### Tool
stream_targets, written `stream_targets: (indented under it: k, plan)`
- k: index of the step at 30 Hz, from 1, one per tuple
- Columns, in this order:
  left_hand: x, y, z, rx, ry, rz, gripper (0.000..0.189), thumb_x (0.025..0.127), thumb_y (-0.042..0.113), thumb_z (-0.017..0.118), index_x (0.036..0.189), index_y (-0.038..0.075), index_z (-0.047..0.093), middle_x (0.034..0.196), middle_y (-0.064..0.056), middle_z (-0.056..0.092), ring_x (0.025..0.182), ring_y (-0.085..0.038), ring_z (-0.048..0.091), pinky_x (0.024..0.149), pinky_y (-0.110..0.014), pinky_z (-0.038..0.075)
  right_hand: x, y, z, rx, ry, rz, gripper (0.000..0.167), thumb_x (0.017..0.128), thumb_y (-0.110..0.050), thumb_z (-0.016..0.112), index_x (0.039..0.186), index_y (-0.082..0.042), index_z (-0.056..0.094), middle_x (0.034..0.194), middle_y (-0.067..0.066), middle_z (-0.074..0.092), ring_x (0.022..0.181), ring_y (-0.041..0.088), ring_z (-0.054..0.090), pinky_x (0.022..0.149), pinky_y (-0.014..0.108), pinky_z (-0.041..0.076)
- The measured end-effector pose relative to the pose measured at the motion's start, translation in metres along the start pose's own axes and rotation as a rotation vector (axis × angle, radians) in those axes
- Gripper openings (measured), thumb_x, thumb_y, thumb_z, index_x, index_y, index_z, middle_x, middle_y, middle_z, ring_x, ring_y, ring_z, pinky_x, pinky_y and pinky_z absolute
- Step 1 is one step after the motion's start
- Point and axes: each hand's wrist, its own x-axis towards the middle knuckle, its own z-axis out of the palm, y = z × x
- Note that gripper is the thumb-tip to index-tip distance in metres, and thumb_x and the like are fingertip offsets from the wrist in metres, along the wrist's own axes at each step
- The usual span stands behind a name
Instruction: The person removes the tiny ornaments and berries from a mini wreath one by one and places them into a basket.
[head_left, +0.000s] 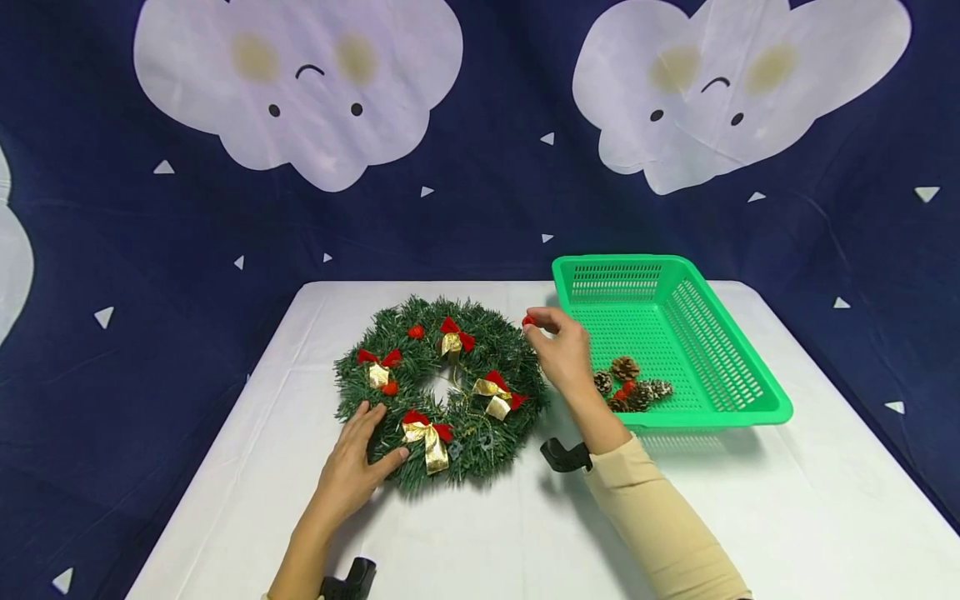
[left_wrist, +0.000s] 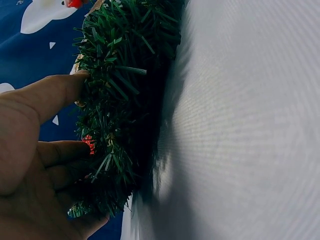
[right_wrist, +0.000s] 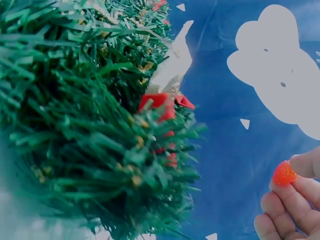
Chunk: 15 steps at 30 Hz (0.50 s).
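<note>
A green tinsel wreath (head_left: 495, 342) lies on the white table. Red-and-gold bows (head_left: 426, 437) sit around it, along with red berries (head_left: 416, 332) in its greenery. My left hand (head_left: 352, 462) rests on the wreath's front left edge, fingers spread and thumb apart; its fingertips (left_wrist: 80, 147) touch the needles beside a red berry. Between thumb and fingers, my right hand (head_left: 558, 346) pinches a small red berry (right_wrist: 284, 174) with a bumpy surface. That hand is beside the wreath's back right rim, near the basket.
A green plastic basket (head_left: 738, 358) stands at the right of the table (head_left: 510, 533). Inside its near left corner lie several pine cones (head_left: 625, 368) and red berries (head_left: 628, 387). Behind the table hangs a dark blue cloth (head_left: 495, 225) with clouds.
</note>
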Motion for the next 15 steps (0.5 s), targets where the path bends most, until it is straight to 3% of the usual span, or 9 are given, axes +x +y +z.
stream_targets:
  k: [15]
  plan:
    - [0.0, 0.0, 0.0, -0.004, 0.005, 0.005, 0.08, 0.084, 0.043, 0.067, 0.148, 0.01, 0.031, 0.158, -0.017, 0.017, 0.145, -0.04, 0.013, 0.108, -0.068, 0.019, -0.007, 0.004, -0.031, -0.063, -0.047, 0.012, 0.025, 0.089, -0.02, 0.065, 0.112, -0.01, 0.068, 0.108, 0.011, 0.07, 0.103, 0.025, 0.064, 0.088, 0.041, 0.052]
